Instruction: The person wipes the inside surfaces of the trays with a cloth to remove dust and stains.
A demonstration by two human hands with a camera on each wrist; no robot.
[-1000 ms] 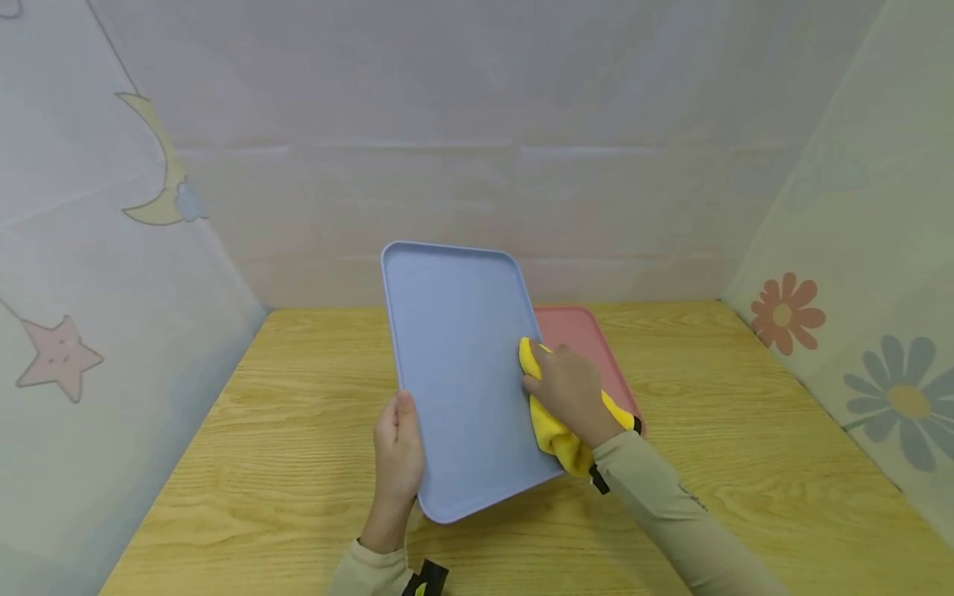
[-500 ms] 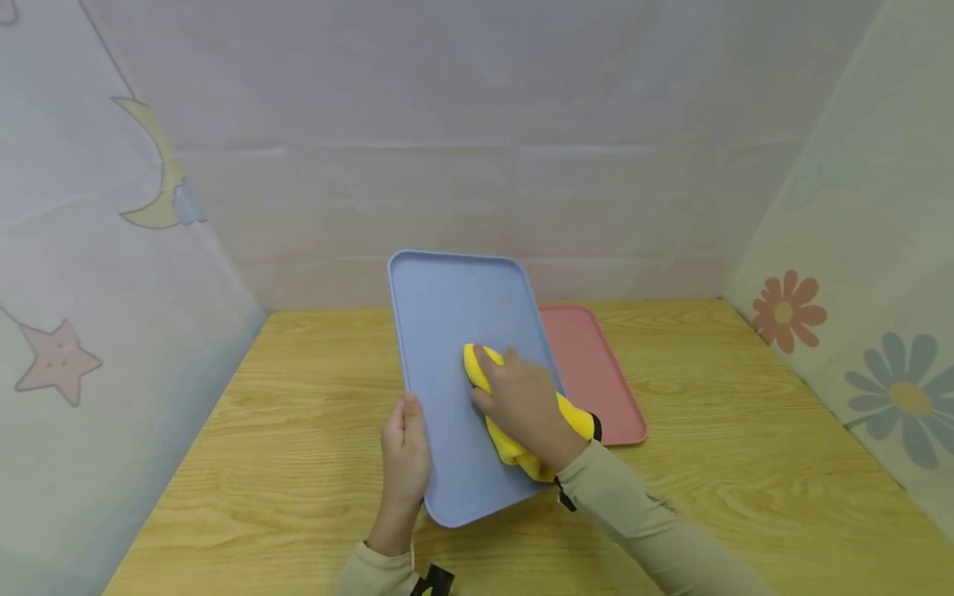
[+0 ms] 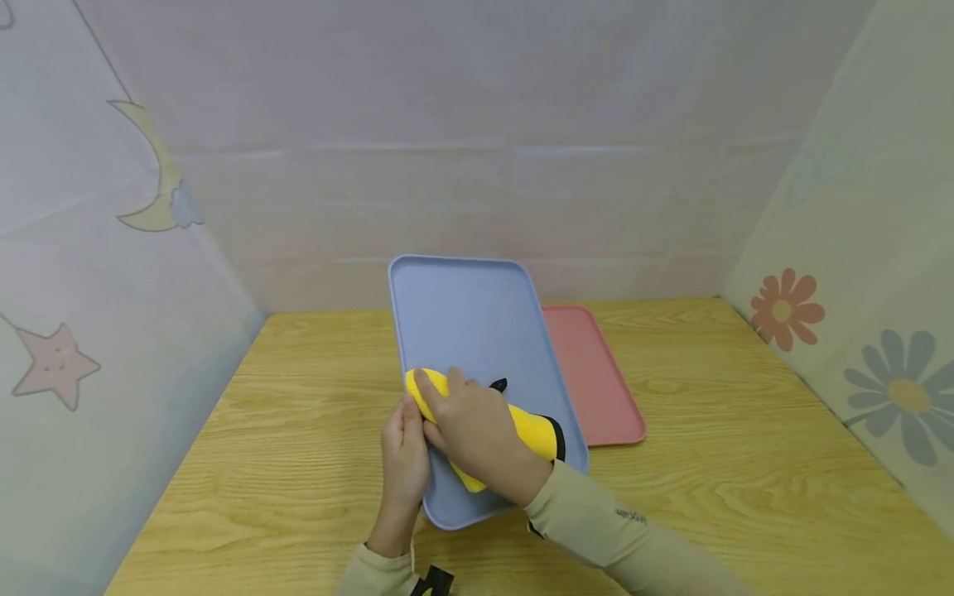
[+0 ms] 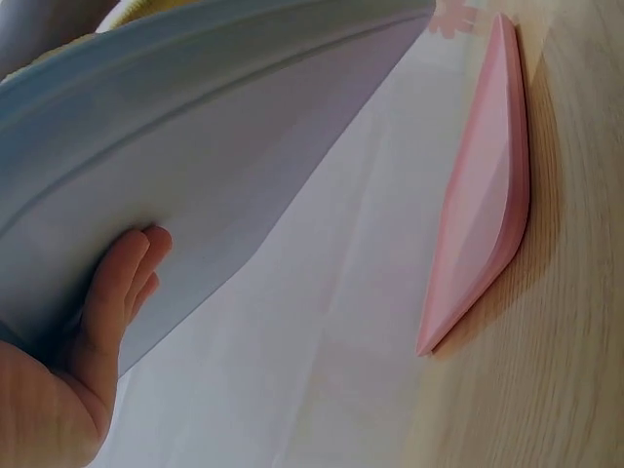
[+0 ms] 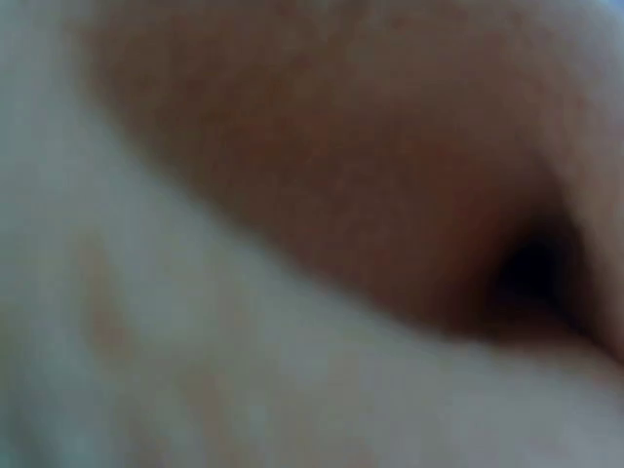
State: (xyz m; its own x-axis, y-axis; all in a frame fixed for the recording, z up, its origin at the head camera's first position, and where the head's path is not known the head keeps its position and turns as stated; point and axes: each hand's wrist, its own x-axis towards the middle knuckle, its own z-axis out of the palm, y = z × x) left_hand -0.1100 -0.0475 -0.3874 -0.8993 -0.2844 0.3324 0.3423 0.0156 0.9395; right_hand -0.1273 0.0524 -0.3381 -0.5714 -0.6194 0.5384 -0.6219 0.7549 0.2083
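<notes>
A blue tray (image 3: 473,323) with a low rim is held up at a tilt above the table. My left hand (image 3: 405,459) grips its left edge, thumb at the rim; in the left wrist view that hand's fingers (image 4: 115,283) lie against the underside of the tray (image 4: 224,166). My right hand (image 3: 480,434) holds a yellow cloth (image 3: 538,432) with black edging against the tray's face, at the left rim beside the left thumb. Part of the cloth is hidden under the hand. The right wrist view is too close and blurred to show the cloth.
A pink tray (image 3: 592,381) lies on the wooden table (image 3: 298,439), behind and right of the blue tray and partly covered by it in the head view. Printed sheets (image 3: 477,190) stand as walls at the back and both sides.
The right hand has slid the yellow cloth leftward across the blue tray, from its right edge to its left rim. The left hand keeps its grip; the tray has dipped slightly.
</notes>
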